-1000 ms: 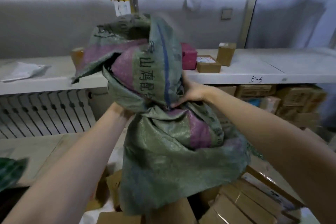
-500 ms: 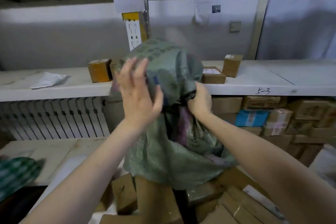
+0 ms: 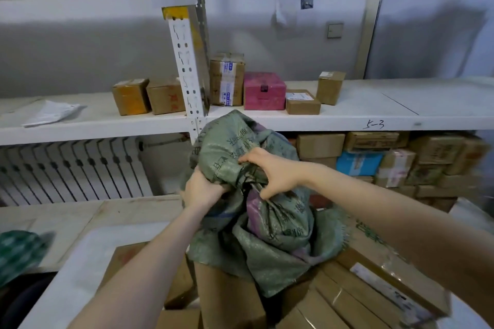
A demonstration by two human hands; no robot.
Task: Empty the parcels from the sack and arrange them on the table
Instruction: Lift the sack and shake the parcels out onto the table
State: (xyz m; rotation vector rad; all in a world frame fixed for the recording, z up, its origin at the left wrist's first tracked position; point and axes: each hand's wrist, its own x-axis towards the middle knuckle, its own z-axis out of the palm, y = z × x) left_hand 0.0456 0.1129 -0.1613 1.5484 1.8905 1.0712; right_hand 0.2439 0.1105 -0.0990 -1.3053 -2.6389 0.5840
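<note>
Bunching the limp green sack (image 3: 267,222) above the heaped cardboard parcels (image 3: 230,294) on the table (image 3: 80,254), left hand (image 3: 200,189) and right hand (image 3: 272,173) both clenched on its folds, probably risking toppling boxes off the edge by dragging cloth.

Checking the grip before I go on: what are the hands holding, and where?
Both hands, left and right, grip the green sack by its bunched-up top.
</note>
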